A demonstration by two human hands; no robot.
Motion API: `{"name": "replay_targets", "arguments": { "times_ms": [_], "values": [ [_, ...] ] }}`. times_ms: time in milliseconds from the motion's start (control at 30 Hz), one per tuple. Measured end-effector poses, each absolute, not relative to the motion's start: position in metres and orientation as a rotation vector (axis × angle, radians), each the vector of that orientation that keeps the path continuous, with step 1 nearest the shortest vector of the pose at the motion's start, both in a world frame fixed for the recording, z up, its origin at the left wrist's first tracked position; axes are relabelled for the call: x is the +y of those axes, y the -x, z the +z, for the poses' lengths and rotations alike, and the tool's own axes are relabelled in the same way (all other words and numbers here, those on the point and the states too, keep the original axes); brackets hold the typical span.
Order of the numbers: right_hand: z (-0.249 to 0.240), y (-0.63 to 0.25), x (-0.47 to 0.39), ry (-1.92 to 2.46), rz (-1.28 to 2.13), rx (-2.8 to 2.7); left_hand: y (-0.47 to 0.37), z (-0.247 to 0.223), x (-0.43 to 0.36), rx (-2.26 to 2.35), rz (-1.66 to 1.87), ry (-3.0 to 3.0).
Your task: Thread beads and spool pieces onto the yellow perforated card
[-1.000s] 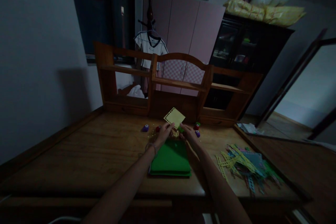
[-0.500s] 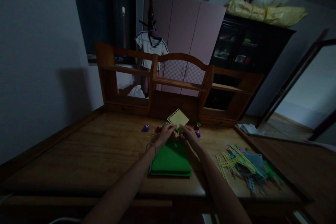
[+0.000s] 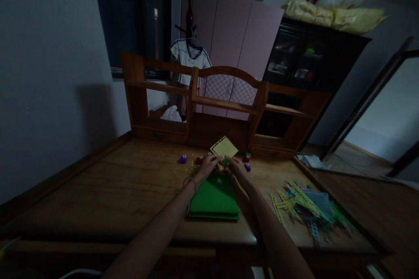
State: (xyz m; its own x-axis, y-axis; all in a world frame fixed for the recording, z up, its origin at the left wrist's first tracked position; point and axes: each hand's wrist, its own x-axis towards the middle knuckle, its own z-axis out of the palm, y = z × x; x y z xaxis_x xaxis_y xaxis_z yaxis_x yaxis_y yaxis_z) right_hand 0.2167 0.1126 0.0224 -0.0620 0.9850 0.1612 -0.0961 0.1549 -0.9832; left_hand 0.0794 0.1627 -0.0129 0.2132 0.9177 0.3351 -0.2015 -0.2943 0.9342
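My left hand is closed at the near edge of a yellow sheet that has a row of punched holes along its upper left side. My right hand has its fingers round a small green thing, probably a paper punch, at the sheet's near corner. A green folded cloth or folder lies just below both hands. Small purple and red punches stand to the left. A red and green one and a purple one stand to the right.
A heap of punched paper strips in yellow, green, blue and pink lies on the right of the wooden table. Tiny yellow paper bits are scattered near my left hand. A wooden shelf unit stands along the back edge.
The whole view has shifted slightly to the right. Both hands keep nearly the same place at the yellow sheet.
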Motion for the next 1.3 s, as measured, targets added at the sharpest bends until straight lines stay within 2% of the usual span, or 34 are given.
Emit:
{"name": "replay_targets", "arguments": {
  "times_ms": [533, 1300],
  "values": [
    [0.020, -0.218, 0.115, 0.969, 1.211, -1.263, -0.075, -0.003, 0.154, 0.767, 1.302, -1.481],
    [0.031, -0.208, 0.100, 0.961, 1.138, -1.324, -0.081, -0.017, 0.160, 0.828, 1.194, -1.433]
  ]
}}
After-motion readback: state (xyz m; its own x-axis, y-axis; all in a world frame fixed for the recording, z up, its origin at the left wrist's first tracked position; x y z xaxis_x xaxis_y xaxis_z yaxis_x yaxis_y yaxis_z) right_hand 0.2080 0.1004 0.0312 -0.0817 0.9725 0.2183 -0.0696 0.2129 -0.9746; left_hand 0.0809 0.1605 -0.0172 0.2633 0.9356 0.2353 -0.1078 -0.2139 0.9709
